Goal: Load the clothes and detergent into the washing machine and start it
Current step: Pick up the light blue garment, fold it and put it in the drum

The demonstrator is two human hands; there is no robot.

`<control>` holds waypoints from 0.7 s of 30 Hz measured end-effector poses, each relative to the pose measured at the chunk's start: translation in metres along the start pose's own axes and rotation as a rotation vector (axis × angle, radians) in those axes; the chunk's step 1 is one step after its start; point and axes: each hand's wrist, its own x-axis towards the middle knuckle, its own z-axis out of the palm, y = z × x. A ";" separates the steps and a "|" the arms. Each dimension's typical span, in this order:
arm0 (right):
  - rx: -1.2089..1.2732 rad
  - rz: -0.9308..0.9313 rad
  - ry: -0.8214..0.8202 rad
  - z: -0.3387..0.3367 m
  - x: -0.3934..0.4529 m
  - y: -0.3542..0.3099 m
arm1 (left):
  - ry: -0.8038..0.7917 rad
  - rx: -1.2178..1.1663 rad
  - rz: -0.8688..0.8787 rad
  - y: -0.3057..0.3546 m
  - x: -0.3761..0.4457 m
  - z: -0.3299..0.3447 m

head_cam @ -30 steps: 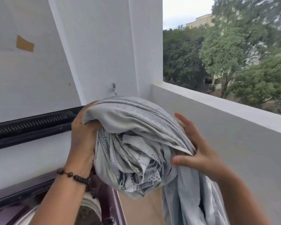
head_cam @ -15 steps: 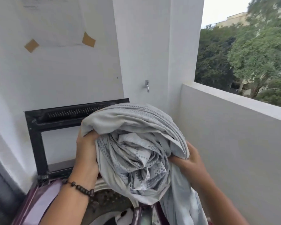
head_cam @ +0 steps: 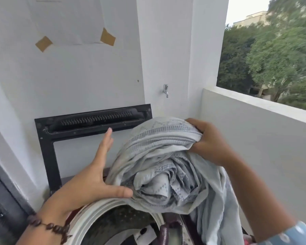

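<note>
A bunched light grey patterned cloth (head_cam: pixel 166 167) hangs just above the open drum (head_cam: pixel 113 220) of a top-loading washing machine. My right hand (head_cam: pixel 207 140) grips the top right of the bundle, fingers curled into the folds. My left hand (head_cam: pixel 92 175) is flat with straight fingers, its thumb pressed against the bundle's lower left side. A tail of the cloth hangs down at the right over the machine's maroon edge (head_cam: pixel 168 228). The machine's black lid (head_cam: pixel 88 124) stands raised against the wall. No detergent is in view.
A white wall with a taped paper sheet (head_cam: pixel 69 23) stands behind the machine. A metal tap (head_cam: pixel 165 91) sticks out of the pillar. A white balcony parapet (head_cam: pixel 263 106) runs along the right, with trees beyond. A dark frame (head_cam: pixel 0 200) edges the left.
The view has dropped toward the machine and the drum now shows. My left hand has let go of the bundle and opened flat against it. My right hand shifted to the bundle's top.
</note>
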 end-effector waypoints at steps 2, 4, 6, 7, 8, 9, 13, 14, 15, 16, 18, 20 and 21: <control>-0.175 -0.029 -0.097 0.005 0.004 -0.009 | -0.012 0.245 0.071 0.019 0.006 0.004; -0.309 -0.074 -0.194 0.015 0.007 -0.021 | -0.004 0.450 0.148 0.031 0.023 0.017; -0.400 -0.120 -0.246 0.024 0.009 -0.030 | -0.006 0.500 0.252 0.033 0.041 0.034; -0.406 -0.123 -0.246 0.026 0.009 -0.031 | 0.032 0.440 0.310 0.030 0.048 0.040; -0.385 -0.115 -0.235 0.025 0.009 -0.031 | 0.095 0.336 0.355 0.025 0.052 0.045; -0.345 -0.098 -0.228 0.023 0.008 -0.030 | 0.157 0.217 0.394 0.020 0.055 0.049; -0.041 0.002 -0.366 0.005 0.002 -0.008 | 0.309 -0.101 0.431 0.010 0.057 0.051; 0.042 0.048 -0.405 -0.001 -0.001 0.004 | 0.327 -0.183 0.411 0.007 0.059 0.047; 0.093 0.102 -0.433 -0.006 -0.005 0.016 | 0.349 -0.249 0.397 0.003 0.061 0.042; 0.116 0.153 -0.458 -0.009 -0.009 0.027 | 0.379 -0.300 0.391 0.000 0.063 0.035; 0.180 0.240 -0.514 -0.008 -0.018 0.047 | 0.449 -0.372 0.382 -0.002 0.064 0.022; 0.279 0.294 -0.526 0.000 -0.027 0.061 | 0.527 -0.450 0.365 -0.002 0.065 0.011; 0.311 0.315 -0.515 0.004 -0.030 0.064 | 0.577 -0.485 0.354 -0.004 0.066 0.006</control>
